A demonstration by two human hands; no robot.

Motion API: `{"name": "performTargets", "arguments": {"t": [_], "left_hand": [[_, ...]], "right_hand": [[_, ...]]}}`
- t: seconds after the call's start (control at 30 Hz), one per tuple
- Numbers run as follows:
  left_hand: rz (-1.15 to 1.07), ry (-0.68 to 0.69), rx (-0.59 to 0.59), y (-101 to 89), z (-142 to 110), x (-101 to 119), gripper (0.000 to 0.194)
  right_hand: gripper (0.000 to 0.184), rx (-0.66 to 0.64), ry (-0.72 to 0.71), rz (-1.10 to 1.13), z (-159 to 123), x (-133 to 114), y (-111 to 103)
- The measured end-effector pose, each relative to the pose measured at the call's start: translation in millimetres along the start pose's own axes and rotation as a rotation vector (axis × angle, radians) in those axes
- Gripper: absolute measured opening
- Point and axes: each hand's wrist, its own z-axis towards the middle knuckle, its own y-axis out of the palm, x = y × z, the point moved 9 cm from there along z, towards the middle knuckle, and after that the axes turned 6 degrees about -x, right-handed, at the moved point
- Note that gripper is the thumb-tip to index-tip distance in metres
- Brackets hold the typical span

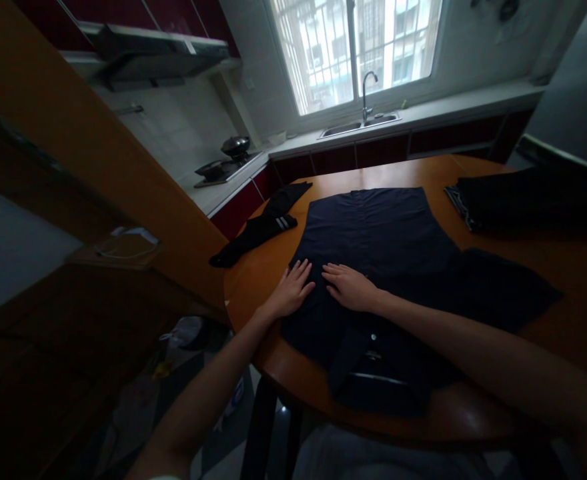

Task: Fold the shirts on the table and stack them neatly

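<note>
A dark navy collared shirt [368, 227] lies spread on the round wooden table, its collar towards me and its hem towards the window. One sleeve stretches out to the right; the left sleeve cannot be made out. My left hand [294, 291] rests flat on the shirt's left edge, fingers spread. Just to the right, my right hand [351, 287] lies palm down on the fabric, its fingers pointing left. Neither hand grips anything.
Black garments lie on the wooden table [258, 267]: a striped-cuff one [266, 227] at the left and a folded pile [528, 200] at the right. Beyond are a sink [358, 125] and a stove [228, 170]. A plastic bag [186, 331] sits on the floor.
</note>
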Motion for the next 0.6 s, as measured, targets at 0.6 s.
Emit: {"name": "performTargets", "arguments": {"t": [0.6], "left_hand": [[-0.046, 0.143, 0.092, -22.5, 113, 11, 0.056]], "right_hand": [[0.043, -0.006, -0.001, 0.019, 0, 0, 1]]}}
